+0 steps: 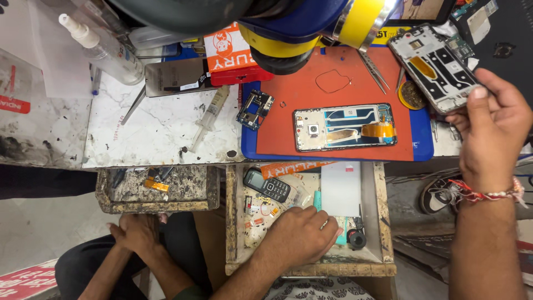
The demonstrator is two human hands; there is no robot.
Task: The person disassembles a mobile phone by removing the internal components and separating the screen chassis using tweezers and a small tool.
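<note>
An orange-and-white printed package (226, 49) lies at the back of the desk, just left of the red work mat, with a red box (240, 75) touching its lower edge. An orange printed strip (294, 168) sits at the top of the open drawer. A small keypad phone (267, 186) lies in that drawer, its screen dark. A red-and-white sticker (14, 104) marks the desk's far left edge. A red sign with white lettering (28, 280) lies on the floor at lower left.

Here's the right hand (491, 130). Just below it, a red thread band (471, 195) is knotted around the wrist, loose ends fraying out to the side. Right alongside sits a bracelet of pale beads (506, 194). Below those, the forearm (483, 250) is bare.
</note>
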